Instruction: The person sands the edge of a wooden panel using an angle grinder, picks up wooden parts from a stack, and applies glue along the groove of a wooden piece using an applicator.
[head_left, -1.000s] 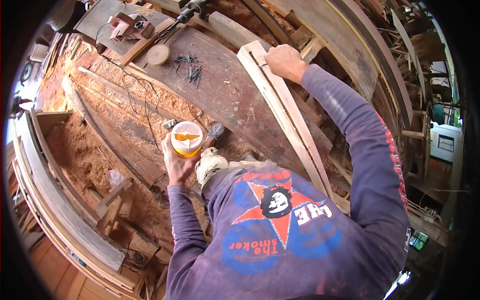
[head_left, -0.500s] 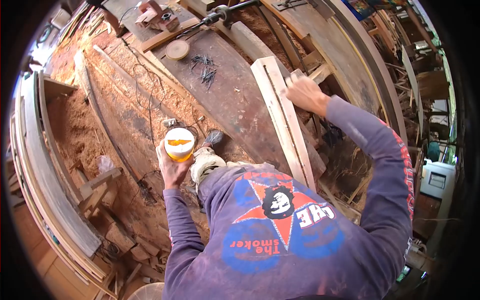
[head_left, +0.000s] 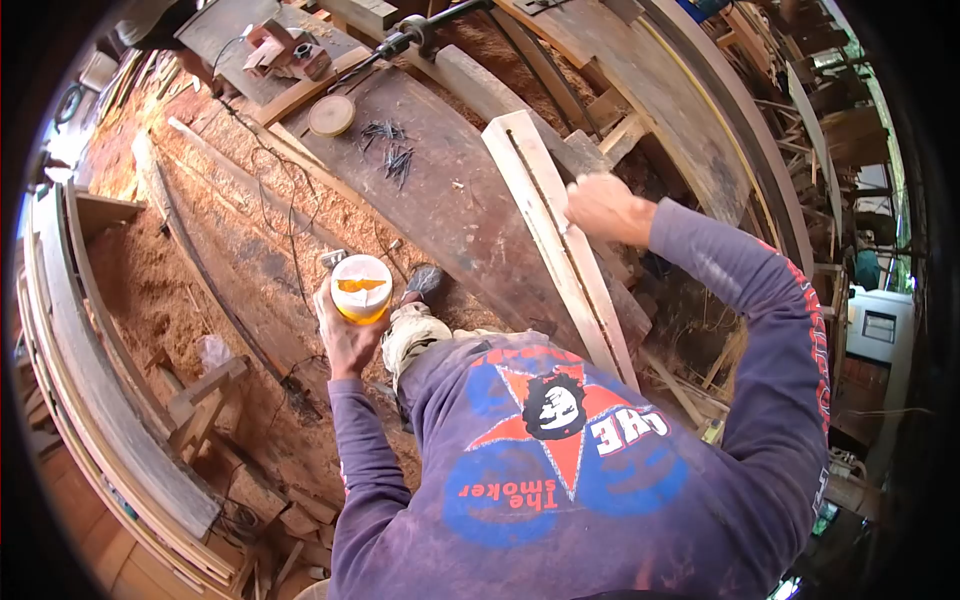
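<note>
My left hand point(head_left: 348, 335) is wrapped round a round clear container point(head_left: 361, 284) with yellow-orange stuff inside and a whitish top. On the right, my right hand point(head_left: 606, 208) is closed at the side of a pale wooden piece point(head_left: 532, 190), which has a long dark groove down its length. Whatever the right fingers pinch is too small to make out. The pale piece lies slanting over a dark board point(head_left: 430, 170). Several thin black strips point(head_left: 395, 155) lie on that board, near a round wooden disc point(head_left: 331, 115).
A reddish vice-like block point(head_left: 290, 55) and a metal shaft point(head_left: 410, 35) stand at the top. Sawdust point(head_left: 150, 270) and a cable point(head_left: 290, 215) cover the ground at the left. Long planks point(head_left: 110, 400) curve along the left edge. A white box point(head_left: 878, 325) is far right.
My right hand has moved down along the pale wooden piece from near its top end. The left hand still holds the container. The view has shifted a little.
</note>
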